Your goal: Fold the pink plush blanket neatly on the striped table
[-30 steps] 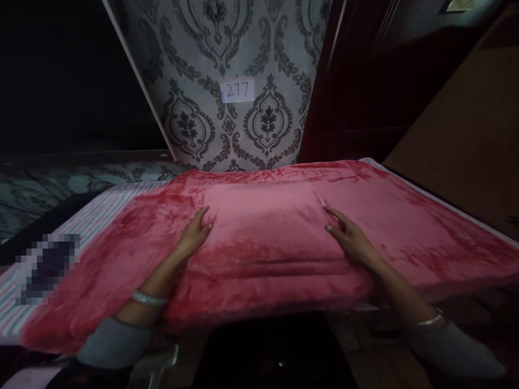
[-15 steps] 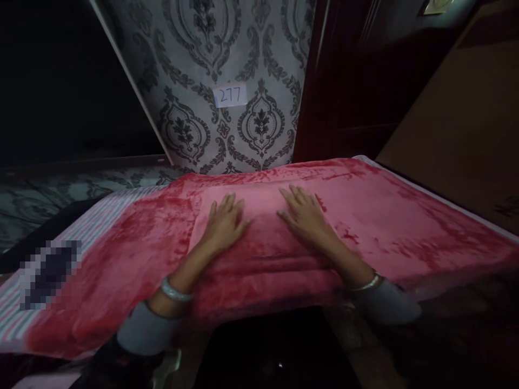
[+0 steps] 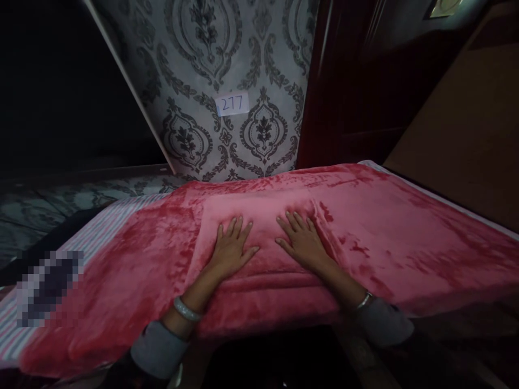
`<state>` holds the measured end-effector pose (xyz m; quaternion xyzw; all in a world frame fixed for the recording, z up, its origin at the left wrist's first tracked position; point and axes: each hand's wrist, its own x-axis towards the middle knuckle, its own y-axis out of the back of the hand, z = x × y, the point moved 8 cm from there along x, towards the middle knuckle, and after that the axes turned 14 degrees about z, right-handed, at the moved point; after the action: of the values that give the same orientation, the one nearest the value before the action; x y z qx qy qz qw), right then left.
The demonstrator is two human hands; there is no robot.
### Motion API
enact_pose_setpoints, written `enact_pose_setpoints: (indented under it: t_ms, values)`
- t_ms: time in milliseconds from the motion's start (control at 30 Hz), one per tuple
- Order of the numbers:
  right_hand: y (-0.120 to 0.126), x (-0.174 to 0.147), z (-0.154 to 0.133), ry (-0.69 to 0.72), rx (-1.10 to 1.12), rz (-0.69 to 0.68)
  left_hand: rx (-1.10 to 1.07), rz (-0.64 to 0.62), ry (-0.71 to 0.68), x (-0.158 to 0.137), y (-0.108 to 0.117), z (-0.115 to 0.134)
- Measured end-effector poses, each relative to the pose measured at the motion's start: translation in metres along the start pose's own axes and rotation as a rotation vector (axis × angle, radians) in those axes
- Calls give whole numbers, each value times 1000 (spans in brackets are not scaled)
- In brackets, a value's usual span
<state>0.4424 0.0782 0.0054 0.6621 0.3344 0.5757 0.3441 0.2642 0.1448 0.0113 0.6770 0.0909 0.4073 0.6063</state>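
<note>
A folded pink plush cloth [image 3: 259,202], roughly square, lies in the middle of a larger red-pink plush blanket [image 3: 405,216]. Its near edge shows stacked layers. My left hand [image 3: 231,246] rests flat on the left part of the folded cloth, fingers spread. On the right part, my right hand [image 3: 302,237] also lies palm down with its fingers apart. Both hands press on the cloth without gripping it. The palms' undersides are hidden.
A striped cloth [image 3: 87,232] shows under the blanket on the left. Behind stands a patterned wall [image 3: 227,65] with a paper label [image 3: 232,103] reading 277. A dark red panel [image 3: 348,102] and a brown board [image 3: 462,113] rise at the right, a dark screen-like panel [image 3: 68,92] at the left.
Both hands have slid a little nearer to me over the folded cloth, still flat. The view has tilted slightly.
</note>
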Motion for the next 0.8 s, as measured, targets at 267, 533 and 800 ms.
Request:
enact_pose_setpoints:
  t_ms: [267, 533, 800]
  values:
    - [7, -12, 50, -181, -79, -39, 72, 58, 77, -2, 12, -5]
    - [16, -37, 102, -278, -16, -118, -64, 70, 152, -23, 23, -35]
    - [37, 90, 47, -141, 5, 9, 2, 49, 170, 78, 57, -55]
